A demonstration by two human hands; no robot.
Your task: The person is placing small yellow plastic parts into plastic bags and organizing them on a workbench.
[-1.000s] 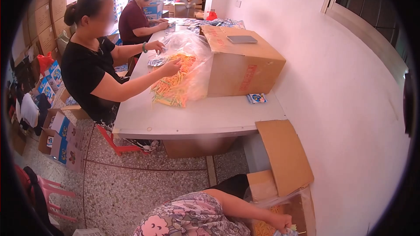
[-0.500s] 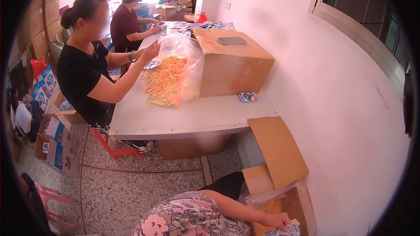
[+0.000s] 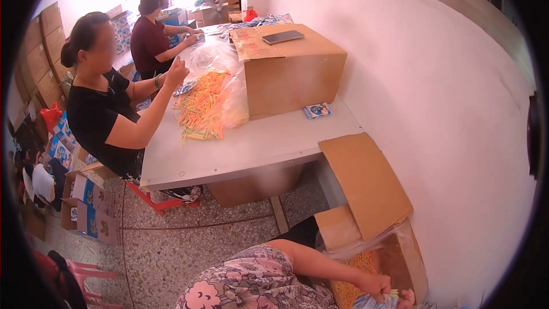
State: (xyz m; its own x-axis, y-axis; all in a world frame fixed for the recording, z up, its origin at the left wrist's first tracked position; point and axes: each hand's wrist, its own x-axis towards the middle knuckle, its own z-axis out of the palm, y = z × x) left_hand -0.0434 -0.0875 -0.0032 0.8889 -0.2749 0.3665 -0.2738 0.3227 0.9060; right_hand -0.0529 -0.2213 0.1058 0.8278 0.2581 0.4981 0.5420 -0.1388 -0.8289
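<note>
At the bottom right, my left arm reaches over an open cardboard box [image 3: 409, 252]. The fingers of my left hand [image 3: 374, 286] are closed on a small blue-and-white packet [image 3: 369, 302]. Thin yellow-green sticks [image 3: 394, 293] poke out of its top. My right hand [image 3: 407, 298] shows only in part at the lower edge, its fingers curled at the other side of the packet. Below my hands, the box holds a heap of thin orange-yellow sticks [image 3: 349, 280] in a clear plastic liner.
A long white table [image 3: 257, 151] carries loose coloured sticks [image 3: 206, 103], a large carton [image 3: 297, 83] with a phone [image 3: 283, 37] on top, and a packet [image 3: 318, 110]. Two co-workers work along its left side. Printed boxes [image 3: 94, 206] and a pink stool [image 3: 91, 274] stand on the floor.
My right hand has come into view beside the packet, and my left hand has shifted slightly right. The whole view has tilted. The nearer co-worker's raised hands have changed their pose.
</note>
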